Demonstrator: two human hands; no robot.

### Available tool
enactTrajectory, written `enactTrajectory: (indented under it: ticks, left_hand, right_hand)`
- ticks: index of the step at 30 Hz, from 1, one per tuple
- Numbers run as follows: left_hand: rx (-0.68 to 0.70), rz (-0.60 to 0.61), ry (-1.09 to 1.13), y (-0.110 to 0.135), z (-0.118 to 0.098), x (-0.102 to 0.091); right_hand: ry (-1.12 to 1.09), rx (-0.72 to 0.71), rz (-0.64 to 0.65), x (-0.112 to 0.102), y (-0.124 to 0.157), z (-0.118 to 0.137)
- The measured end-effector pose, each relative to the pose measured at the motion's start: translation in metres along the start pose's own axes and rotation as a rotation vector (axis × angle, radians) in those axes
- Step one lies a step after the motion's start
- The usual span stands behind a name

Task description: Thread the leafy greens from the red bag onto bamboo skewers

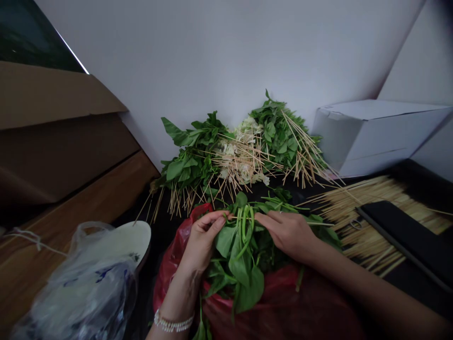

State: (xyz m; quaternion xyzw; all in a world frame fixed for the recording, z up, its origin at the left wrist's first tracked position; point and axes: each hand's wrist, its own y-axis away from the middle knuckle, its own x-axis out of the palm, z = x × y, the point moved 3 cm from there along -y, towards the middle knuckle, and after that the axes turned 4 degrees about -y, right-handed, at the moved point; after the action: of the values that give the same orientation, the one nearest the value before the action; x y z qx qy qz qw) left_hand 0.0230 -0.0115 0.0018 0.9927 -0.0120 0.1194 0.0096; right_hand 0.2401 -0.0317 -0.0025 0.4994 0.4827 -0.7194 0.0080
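Note:
My left hand (pixel 203 238), with a beaded bracelet at the wrist, pinches a green stem at the left end of a bamboo skewer. On the other side, my right hand (pixel 288 233) closes round the skewer, whose far end sticks out to the right past the knuckles. Leafy greens (pixel 244 226) hang folded over the skewer between the two hands, stems looped and leaves drooping. Beneath both hands, a red plastic bag (pixel 175 252) lies open with more loose greens in it. The fingertips of my right hand are partly hidden by the stems.
Skewered greens (pixel 191 163) and skewered pale cabbage (pixel 244 151) are heaped against the wall. Many bare skewers (pixel 375 226) lie at right under a black phone-like case (pixel 406 236). A white bowl (pixel 139 238) and clear plastic bag (pixel 88 293) are at left. Boxes flank both sides.

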Motion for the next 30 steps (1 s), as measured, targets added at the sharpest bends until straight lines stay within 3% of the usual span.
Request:
enactTrajectory:
  ticks: [5,10,14,16,18,24,26,30]
  left_hand:
    - [0.016,0.085,-0.088,0.003,-0.001,0.002]
    - [-0.055,0.224,-0.101,0.006,-0.001,0.005]
    - [-0.065,0.253,-0.158,0.006,0.001,0.005]
    - [-0.06,0.21,-0.183,0.004,0.004,0.003]
    - [-0.035,0.094,-0.137,0.0,0.005,-0.001]
    - [0.179,-0.227,0.077,-0.005,-0.004,-0.013]
    - [0.176,-0.266,0.07,-0.004,-0.006,-0.013]
    - [0.092,-0.219,0.072,-0.003,-0.005,-0.008]
  right_hand:
    - [0.016,0.021,0.026,0.003,0.001,-0.002]
    - [0.024,0.056,0.018,0.005,0.002,-0.003]
    - [0.029,0.081,0.008,0.005,0.003,-0.004]
    - [0.018,0.081,-0.011,0.004,0.003,-0.003]
    - [-0.004,0.081,-0.043,0.003,0.002,-0.003]
    - [-0.094,0.082,-0.123,-0.003,0.002,0.001]
    - [-0.101,0.061,-0.139,-0.005,0.001,0.003]
    - [-0.042,-0.02,-0.211,-0.012,-0.003,0.006]
